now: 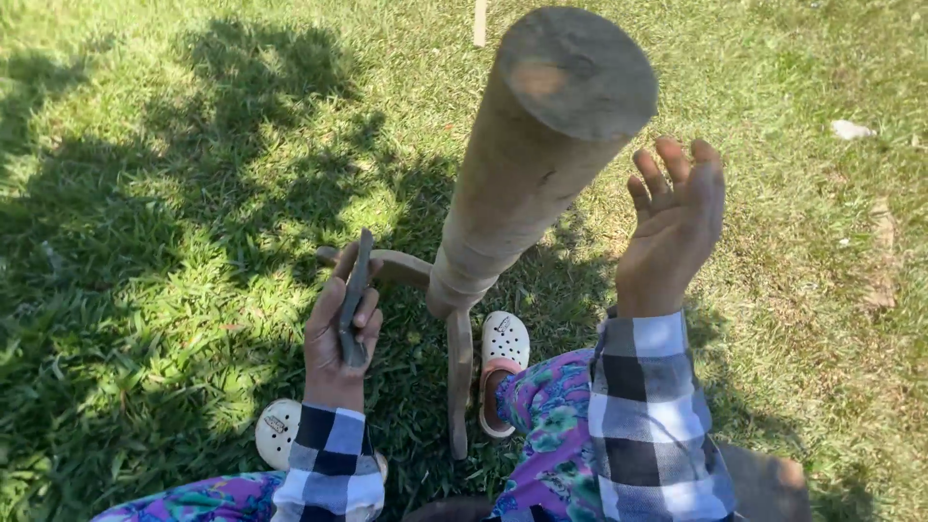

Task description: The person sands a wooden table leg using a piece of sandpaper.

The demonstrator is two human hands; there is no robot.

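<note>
A thick upright wooden post (532, 164) rises from the grass toward me, its cut round top close to the camera. My left hand (338, 338) is closed around a thin dark flat piece (355, 290), held upright just left of the post's base. My right hand (677, 222) hovers to the right of the post, palm turned toward it, fingers spread, holding nothing and not touching the wood. Both arms wear checked black, white and blue sleeves.
A curved wooden stick (456, 377) lies on the grass at the post's base, between my white clogs (503, 353). Sunlit lawn (193, 126) with leaf shadows spreads all around. A pale scrap (851, 129) lies at right, a thin stake (479, 21) at the top.
</note>
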